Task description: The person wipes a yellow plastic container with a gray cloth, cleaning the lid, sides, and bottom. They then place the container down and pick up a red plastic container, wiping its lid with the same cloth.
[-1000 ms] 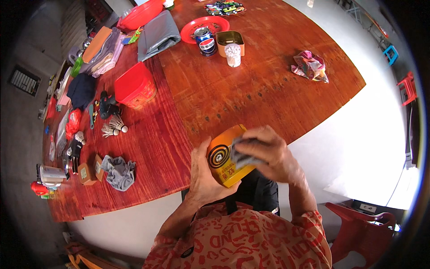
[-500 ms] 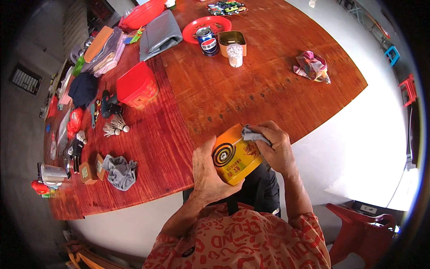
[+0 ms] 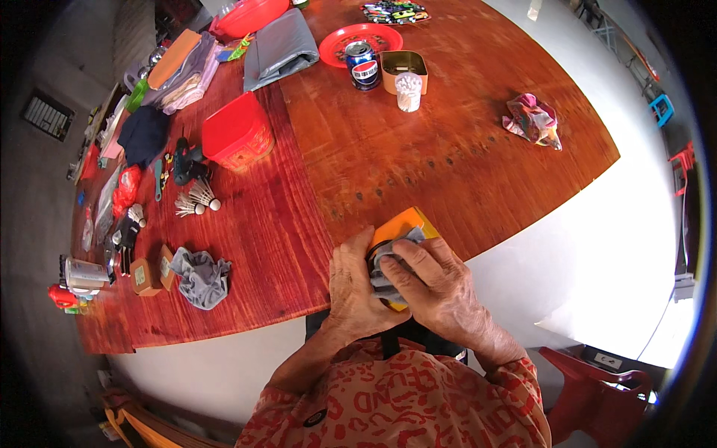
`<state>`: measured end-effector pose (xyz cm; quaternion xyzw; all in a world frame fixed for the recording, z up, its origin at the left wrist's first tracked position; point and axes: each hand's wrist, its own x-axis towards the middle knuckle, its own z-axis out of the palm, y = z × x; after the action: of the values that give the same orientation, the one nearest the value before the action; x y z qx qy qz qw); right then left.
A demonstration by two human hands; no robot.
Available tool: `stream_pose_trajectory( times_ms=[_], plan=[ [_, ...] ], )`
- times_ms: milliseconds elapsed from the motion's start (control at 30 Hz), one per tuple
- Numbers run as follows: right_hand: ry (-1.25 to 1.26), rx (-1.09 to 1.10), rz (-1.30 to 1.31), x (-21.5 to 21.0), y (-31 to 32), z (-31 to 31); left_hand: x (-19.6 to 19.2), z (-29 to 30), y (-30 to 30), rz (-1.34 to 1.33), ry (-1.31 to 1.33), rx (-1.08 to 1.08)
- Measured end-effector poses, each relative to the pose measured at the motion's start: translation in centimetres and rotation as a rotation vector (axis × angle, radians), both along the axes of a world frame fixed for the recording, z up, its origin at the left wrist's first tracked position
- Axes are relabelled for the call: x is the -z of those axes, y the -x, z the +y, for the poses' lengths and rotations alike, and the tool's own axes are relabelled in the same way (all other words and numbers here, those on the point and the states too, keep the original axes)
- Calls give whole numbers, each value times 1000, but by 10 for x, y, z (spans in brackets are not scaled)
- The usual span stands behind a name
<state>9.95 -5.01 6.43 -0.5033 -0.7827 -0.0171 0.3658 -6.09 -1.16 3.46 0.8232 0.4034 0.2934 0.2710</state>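
Close to my body, past the table's front edge, my left hand (image 3: 352, 291) grips a yellow-orange mosquito-coil tin (image 3: 403, 221) from its left side. My right hand (image 3: 442, 293) is closed on a grey cloth (image 3: 381, 278) and presses it against the tin's printed face. Cloth and fingers cover most of that face, so the printed spiral is largely hidden. Whether the tin is whole or only a lid, I cannot tell.
On the wooden table (image 3: 299, 246), a crumpled grey cloth (image 3: 202, 278), shuttlecocks (image 3: 202, 196), a drill (image 3: 187, 162) and a red container (image 3: 239, 132) lie left. Farther back are a can (image 3: 362, 66), an open tin (image 3: 404, 63), cotton swabs (image 3: 408, 92) and a crumpled wrapper (image 3: 532, 119).
My right hand has moved the cloth from the tin's upper right corner down and left across its face. The tin is tilted differently, and the whole view has shifted slightly.
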Motion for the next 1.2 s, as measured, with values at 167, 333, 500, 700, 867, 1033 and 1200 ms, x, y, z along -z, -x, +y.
stream_pose_trajectory(
  times_ms=[167, 333, 500, 700, 867, 1033, 1200],
  plan=[
    [139, 88, 78, -3, -9, 18, 2, 0, -4, -1, -48, -23],
    [285, 72, 405, 19, -30, 36, 5, -1, 0, -15, -64, 1],
    [410, 103, 517, 26, -41, 46, 7, 0, -1, -11, -80, 8],
    [93, 107, 21, -9, 4, 9, 7, -1, 1, 55, 21, -10],
    [53, 169, -44, -7, 10, 2, 12, -2, 2, -115, -16, 26],
    [152, 153, 172, 3, -22, 11, 33, -1, 11, -102, 228, 32],
    [329, 337, 421, 14, -42, 17, 18, 3, -16, -166, 241, 12]
  ],
)
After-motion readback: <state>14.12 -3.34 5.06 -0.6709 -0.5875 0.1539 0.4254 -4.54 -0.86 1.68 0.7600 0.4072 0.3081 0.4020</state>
